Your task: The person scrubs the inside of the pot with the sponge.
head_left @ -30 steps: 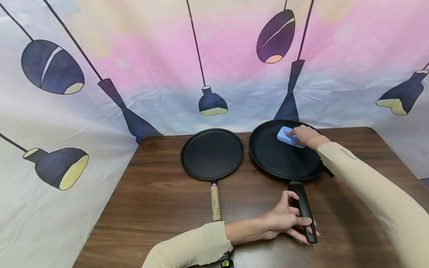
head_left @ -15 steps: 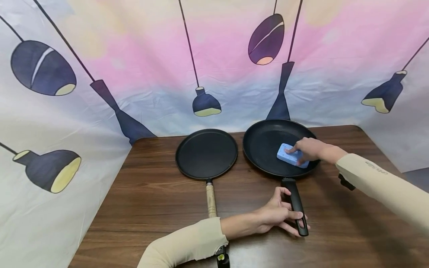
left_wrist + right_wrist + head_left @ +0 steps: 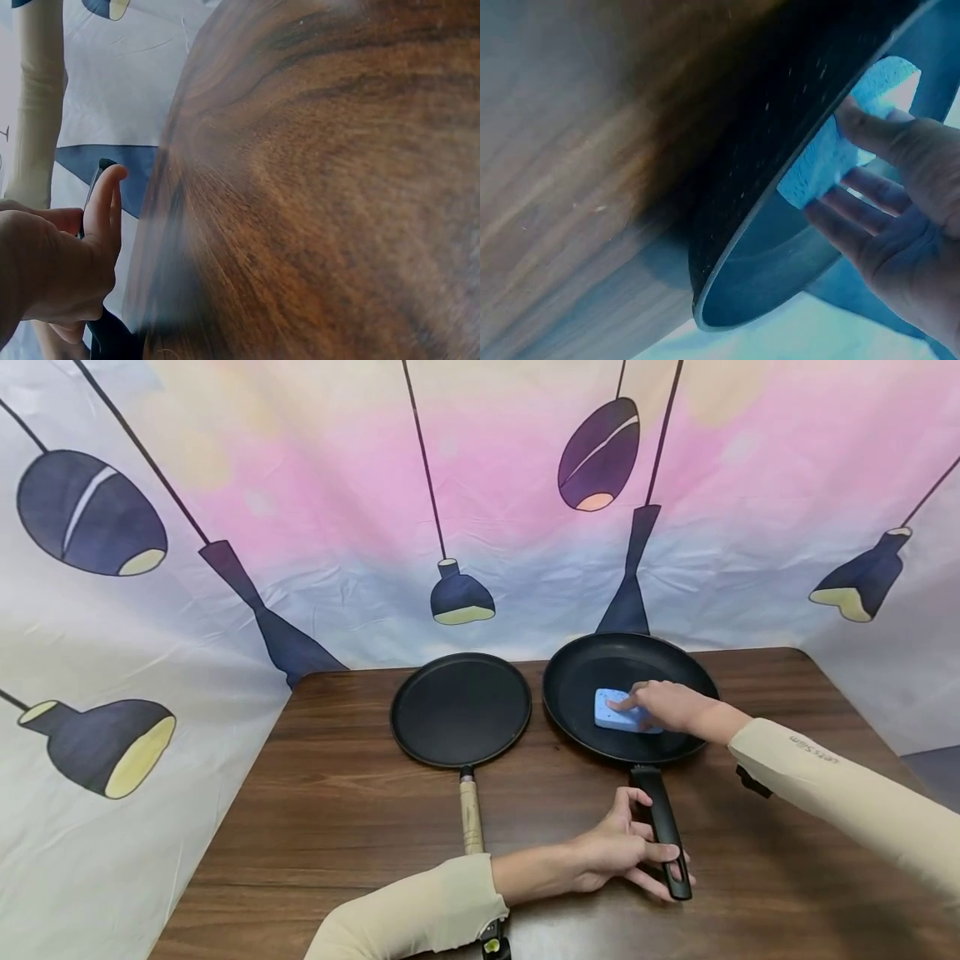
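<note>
A blue sponge lies against the inside of a black frying pan at the right of the table. My right hand grips it, thumb on one side and fingers on the other, as the right wrist view shows with the sponge near the pan's rim. Below the pan, my left hand holds the pan's black handle, thumb across it near the hanging hole and other fingers behind. In the left wrist view the left hand is curled round that handle.
Left of the frying pan lies a flat black crepe pan with a wooden handle, which my left forearm partly covers. Both pans are on a brown wooden table. A curtain printed with lamps hangs behind the table's back edge.
My right hand has moved the sponge from the far part of the pan toward its near right side, then leftward. My left hand keeps its hold on the handle. The head view has shifted slightly.
</note>
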The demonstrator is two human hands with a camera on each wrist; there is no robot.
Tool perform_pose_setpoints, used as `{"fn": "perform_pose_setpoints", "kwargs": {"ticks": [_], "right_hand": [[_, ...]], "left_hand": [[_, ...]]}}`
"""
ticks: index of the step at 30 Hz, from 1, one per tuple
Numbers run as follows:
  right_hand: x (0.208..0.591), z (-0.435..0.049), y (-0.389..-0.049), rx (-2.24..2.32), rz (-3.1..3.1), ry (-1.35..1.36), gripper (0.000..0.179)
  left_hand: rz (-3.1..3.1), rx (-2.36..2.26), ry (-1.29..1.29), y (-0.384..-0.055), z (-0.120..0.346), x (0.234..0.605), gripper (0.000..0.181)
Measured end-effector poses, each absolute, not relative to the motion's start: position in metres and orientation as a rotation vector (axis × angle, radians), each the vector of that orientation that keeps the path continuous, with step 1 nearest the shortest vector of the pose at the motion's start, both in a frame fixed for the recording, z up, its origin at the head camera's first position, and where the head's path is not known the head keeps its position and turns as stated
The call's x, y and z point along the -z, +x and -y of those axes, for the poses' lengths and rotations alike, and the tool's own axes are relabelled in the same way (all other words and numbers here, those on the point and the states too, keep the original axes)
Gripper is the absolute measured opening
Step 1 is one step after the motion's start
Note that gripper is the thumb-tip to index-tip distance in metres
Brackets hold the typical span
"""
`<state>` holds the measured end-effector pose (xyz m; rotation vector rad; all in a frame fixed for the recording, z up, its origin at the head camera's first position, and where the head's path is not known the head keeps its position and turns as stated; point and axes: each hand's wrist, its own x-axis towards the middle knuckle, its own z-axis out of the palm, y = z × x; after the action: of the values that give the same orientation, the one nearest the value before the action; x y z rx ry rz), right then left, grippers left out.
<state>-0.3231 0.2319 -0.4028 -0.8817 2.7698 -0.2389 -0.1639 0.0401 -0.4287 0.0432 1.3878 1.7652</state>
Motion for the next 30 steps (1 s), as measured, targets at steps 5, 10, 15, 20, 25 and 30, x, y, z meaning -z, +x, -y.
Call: {"fn": "perform_pose_setpoints", "kwargs": {"ticks": [5,10,15,20,25,30], "right_hand": [[0.408,-0.237,-0.351,0.203,-2.827,-0.744,0.063],[0.411,-0.248,-0.376,0.065,-2.883,-0.690,0.065],[0.409,-0.255,-0.388,0.046,-2.855,-0.724,0.065],[0.400,-0.268,-0.373,0.138,-2.807,-0.737,0.064],[0.397,-0.276,-0.350,0.186,-2.756,-0.805,0.064],[0.399,-0.275,-0.326,0.206,-2.734,-0.906,0.065]], "left_hand": [[-1.392,-1.763,0.048,-0.161,-0.040,0.431,0.046],[-1.406,-1.783,0.057,-0.159,-0.041,0.434,0.048],[-1.421,-1.804,0.061,-0.161,-0.040,0.434,0.048],[-1.428,-1.802,0.075,-0.161,-0.039,0.433,0.047],[-1.422,-1.790,0.069,-0.161,-0.039,0.432,0.048],[-1.416,-1.788,0.072,-0.163,-0.039,0.431,0.048]]}}
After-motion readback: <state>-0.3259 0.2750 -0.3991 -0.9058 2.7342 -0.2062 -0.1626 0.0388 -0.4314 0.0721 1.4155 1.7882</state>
